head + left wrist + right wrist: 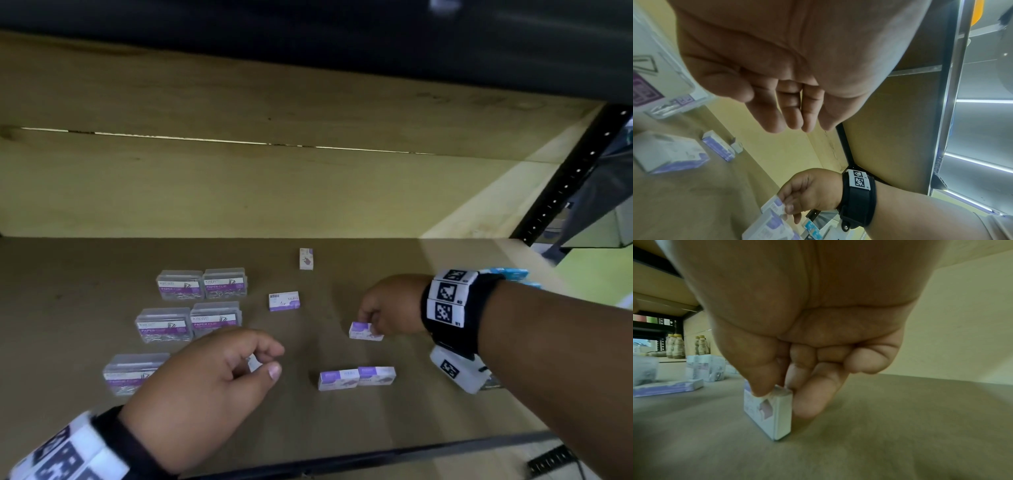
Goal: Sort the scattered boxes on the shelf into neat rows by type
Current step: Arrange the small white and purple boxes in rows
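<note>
On the brown shelf (394,421) my right hand (371,322) pinches a small white-and-purple staples box (364,331) that stands on the board. In the right wrist view the thumb and fingers grip the top of that box (768,410). Two like boxes (356,377) lie side by side near the front, one more (284,301) lies mid-shelf and another (306,258) farther back. Several clear paper-clip boxes (202,284) sit in rows at the left. My left hand (270,359) hovers with loosely curled fingers (793,120) that hold nothing; a small white box (254,363) shows beneath it.
A black perforated upright (565,181) bounds the shelf at the right, with blue boxes (507,274) beside it. The metal front lip (376,455) runs below my hands. Bottles (676,345) stand on a neighbouring shelf. The wooden back wall (239,192) is well behind the boxes.
</note>
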